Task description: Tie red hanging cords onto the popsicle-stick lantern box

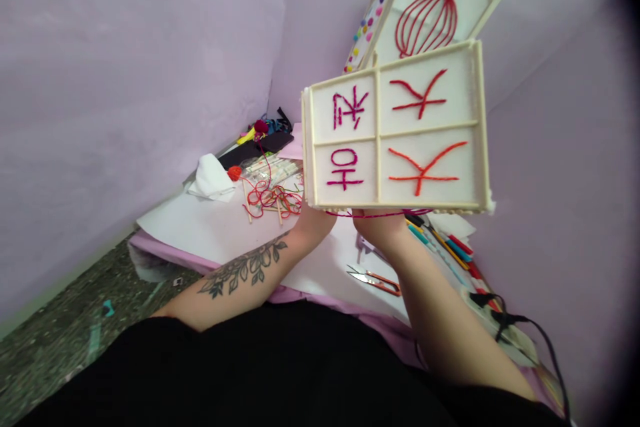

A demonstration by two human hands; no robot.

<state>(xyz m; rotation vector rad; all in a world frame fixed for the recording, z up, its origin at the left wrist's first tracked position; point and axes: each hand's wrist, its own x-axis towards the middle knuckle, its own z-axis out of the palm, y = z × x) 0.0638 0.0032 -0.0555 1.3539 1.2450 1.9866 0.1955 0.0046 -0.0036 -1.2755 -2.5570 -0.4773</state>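
Observation:
A handmade box of pale sticks and white panels (345,140) is lifted in front of me, above the table. Its near face is split into four by sticks and bears purple and red yarn characters. Behind and above it is a tilted stick-framed section (480,7) with a red yarn lantern shape and coloured pom-poms along its side; I cannot tell how the two join. My left hand (320,221) and my right hand (377,223) reach up to the box's lower edge, seemingly holding it from behind. The box hides their fingers. Purple yarn runs along that edge.
Orange-handled thread snips (377,281) lie on the white tabletop (200,227). Tangled red yarn (275,197) with sticks, a white cloth (213,177) and an orange yarn ball (234,173) are at left. Pens (450,250) and a black cable (543,340) lie at right. Walls stand close.

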